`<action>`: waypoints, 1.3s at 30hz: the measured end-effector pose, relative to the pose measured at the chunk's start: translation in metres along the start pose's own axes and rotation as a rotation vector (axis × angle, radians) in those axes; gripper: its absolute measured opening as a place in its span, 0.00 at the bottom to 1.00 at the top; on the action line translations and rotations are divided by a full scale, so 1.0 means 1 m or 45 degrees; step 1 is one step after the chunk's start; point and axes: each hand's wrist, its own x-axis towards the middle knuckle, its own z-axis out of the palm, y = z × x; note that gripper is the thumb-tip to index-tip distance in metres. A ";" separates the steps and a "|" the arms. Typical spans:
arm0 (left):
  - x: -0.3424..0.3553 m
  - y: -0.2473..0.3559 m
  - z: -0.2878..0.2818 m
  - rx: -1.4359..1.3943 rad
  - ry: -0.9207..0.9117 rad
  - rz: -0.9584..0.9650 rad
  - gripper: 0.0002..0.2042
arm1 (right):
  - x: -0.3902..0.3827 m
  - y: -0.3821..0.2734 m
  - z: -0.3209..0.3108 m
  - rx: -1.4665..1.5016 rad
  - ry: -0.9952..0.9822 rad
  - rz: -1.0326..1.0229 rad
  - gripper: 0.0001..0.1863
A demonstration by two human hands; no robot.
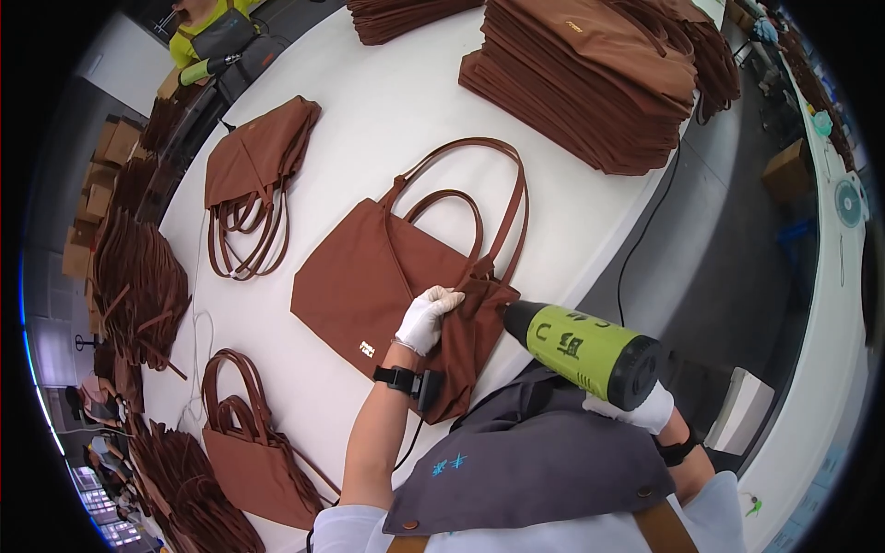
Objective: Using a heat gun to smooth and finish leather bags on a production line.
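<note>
A brown handbag (pixel 355 263) with two long loop handles lies on the white table in front of me. My left hand (pixel 426 320), in a white glove, is closed on the dark brown fabric at the bag's right side, where the cloth is bunched. To the right, my right hand (pixel 641 407), also gloved, holds a green heat gun (pixel 576 348) with a black nozzle and black rear end. Its nozzle points left at the bag's gathered side, close to the cloth. The gun's body hides most of the right hand's fingers and the grip.
A tall stack of brown bags (pixel 581 88) stands at the far right of the white table (pixel 369 111). Two more bags (pixel 263 152) lie on the left. Hanging brown pieces (pixel 138 286) line the table's left side. A person in yellow (pixel 207 32) works at the far left. A black cable (pixel 636 244) hangs right.
</note>
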 end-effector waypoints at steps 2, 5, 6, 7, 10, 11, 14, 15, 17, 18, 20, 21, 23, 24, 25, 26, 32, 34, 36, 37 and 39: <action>0.001 0.000 0.001 0.004 -0.017 0.012 0.10 | 0.001 0.008 0.000 -0.006 -0.076 -0.063 0.18; 0.001 -0.006 -0.006 -0.037 0.010 0.013 0.10 | 0.004 -0.001 0.003 0.479 -0.193 0.203 0.19; 0.002 -0.005 -0.005 -0.040 0.008 0.012 0.10 | 0.004 0.003 0.001 0.477 -0.192 0.206 0.19; 0.002 -0.004 -0.005 -0.040 -0.014 -0.002 0.10 | 0.006 0.010 0.000 0.430 -0.246 0.108 0.20; 0.001 -0.003 -0.003 -0.033 -0.037 0.006 0.10 | 0.007 0.012 -0.002 0.348 -0.285 -0.056 0.20; 0.001 -0.003 -0.003 -0.024 -0.042 0.025 0.10 | 0.007 0.012 -0.003 0.316 -0.264 -0.124 0.21; 0.002 -0.005 -0.006 -0.065 -0.045 0.024 0.10 | 0.010 -0.001 -0.002 0.683 -0.196 0.185 0.21; 0.002 -0.004 -0.005 -0.069 -0.043 0.027 0.10 | 0.011 -0.003 -0.001 0.864 -0.188 0.235 0.21; 0.001 -0.002 -0.002 -0.082 -0.028 -0.004 0.10 | 0.011 0.002 -0.005 0.805 -0.241 0.234 0.21; 0.002 -0.004 -0.005 -0.087 -0.025 0.002 0.10 | 0.011 0.003 -0.009 0.746 -0.293 0.231 0.20; 0.002 -0.011 -0.012 0.033 -0.053 0.094 0.06 | 0.009 0.015 -0.018 0.627 -0.414 0.187 0.21; 0.002 -0.010 -0.003 0.218 -0.024 0.113 0.04 | 0.006 0.040 -0.019 0.156 -0.336 -0.253 0.22; -0.008 -0.003 0.017 0.649 -0.043 0.218 0.13 | 0.002 0.062 -0.018 -0.254 -0.265 -0.657 0.26; -0.011 -0.007 0.016 0.751 -0.097 0.289 0.13 | 0.004 0.053 -0.019 -0.257 -0.283 -0.672 0.26; -0.014 -0.015 0.010 0.865 -0.152 0.489 0.14 | 0.005 0.037 -0.020 -0.054 -0.330 -0.423 0.25; -0.018 -0.026 0.005 0.981 -0.204 0.686 0.14 | 0.006 0.022 -0.021 0.142 -0.378 -0.169 0.24; -0.075 -0.027 0.056 2.316 -0.284 1.013 0.26 | 0.006 0.006 -0.041 0.862 -0.275 0.181 0.19; -0.081 -0.032 0.051 2.261 -0.320 1.047 0.23 | 0.015 0.007 -0.043 0.754 -0.197 0.165 0.18; -0.080 -0.030 0.036 1.986 -0.326 1.081 0.20 | 0.025 0.000 -0.037 0.755 -0.192 0.101 0.18; -0.081 -0.012 0.034 1.746 -0.129 0.915 0.18 | 0.027 0.000 -0.035 0.746 -0.192 0.122 0.18; -0.083 0.009 0.012 1.457 0.556 0.953 0.18 | 0.028 -0.002 -0.030 0.769 -0.164 0.127 0.21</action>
